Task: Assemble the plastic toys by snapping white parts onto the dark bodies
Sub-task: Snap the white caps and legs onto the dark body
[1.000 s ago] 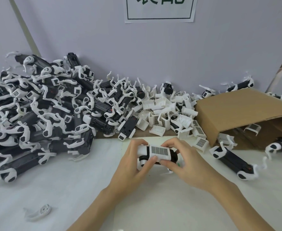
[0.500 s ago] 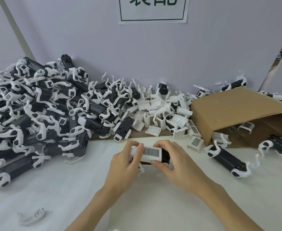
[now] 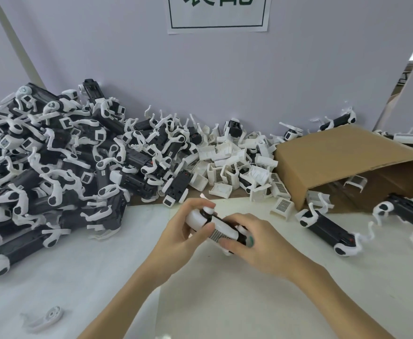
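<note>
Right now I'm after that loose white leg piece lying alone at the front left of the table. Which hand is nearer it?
Left. The left hand grips the toy up and right of the leg piece; the right hand grips the toy's far end, farther right.

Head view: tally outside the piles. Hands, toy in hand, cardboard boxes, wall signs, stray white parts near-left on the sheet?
Hands: 2, left hand and right hand
Toy, gripped by both: 1
Cardboard box: 1
Wall sign: 1
Stray white part: 1
Total: 6
</note>
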A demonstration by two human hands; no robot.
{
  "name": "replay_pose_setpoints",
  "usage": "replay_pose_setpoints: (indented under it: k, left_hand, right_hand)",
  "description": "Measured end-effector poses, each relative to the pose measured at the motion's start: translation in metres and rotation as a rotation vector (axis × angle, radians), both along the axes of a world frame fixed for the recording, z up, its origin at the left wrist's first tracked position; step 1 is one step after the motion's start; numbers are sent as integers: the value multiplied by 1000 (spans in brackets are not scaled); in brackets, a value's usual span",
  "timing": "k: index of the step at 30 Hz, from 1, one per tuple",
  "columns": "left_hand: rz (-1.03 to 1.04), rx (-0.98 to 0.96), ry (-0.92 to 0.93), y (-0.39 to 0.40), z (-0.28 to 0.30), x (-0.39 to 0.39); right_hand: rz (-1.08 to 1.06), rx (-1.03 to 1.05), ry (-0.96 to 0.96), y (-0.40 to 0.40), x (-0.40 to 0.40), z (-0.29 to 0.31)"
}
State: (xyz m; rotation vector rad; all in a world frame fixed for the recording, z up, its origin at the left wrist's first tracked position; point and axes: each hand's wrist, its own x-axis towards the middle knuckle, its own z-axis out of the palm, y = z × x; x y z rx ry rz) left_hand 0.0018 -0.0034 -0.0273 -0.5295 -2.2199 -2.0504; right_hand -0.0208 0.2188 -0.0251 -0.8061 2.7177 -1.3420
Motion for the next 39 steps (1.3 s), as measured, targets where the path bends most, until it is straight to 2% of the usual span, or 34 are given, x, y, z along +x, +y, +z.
replay_pose_setpoints:
  k: [7,17,27,29,32,35,37,39]
  left_hand:
    - [-23,-249,119,-16,-9,-8]
    - [4,-224,113,-15,-13,-11]
    - [40,-221,192,-9,-12,-9]
    - [53,-204,158,-11,-12,-10]
    - [163,-52,-12,-8,-11,-9]
    - [254,-41,-105,-4,-12,-9]
    - [268,-178,14,-6,-11,-7]
    - [232,-363,215,-10,-9,-5]
  right_hand:
    - [-79,119,192,-7,1,-12]
    - [-57,107,329,-10,9,-1]
    - [-62,148,320,-9,7,-3]
    - [-72,119,276,-11,7,-5]
    - [-26,64,224,-12,8,-5]
    - [11,67,321,-14,10,-7]
    - [-42,-16,358,-14,9,-7]
    - [-112,-157,271,-10,6,-5]
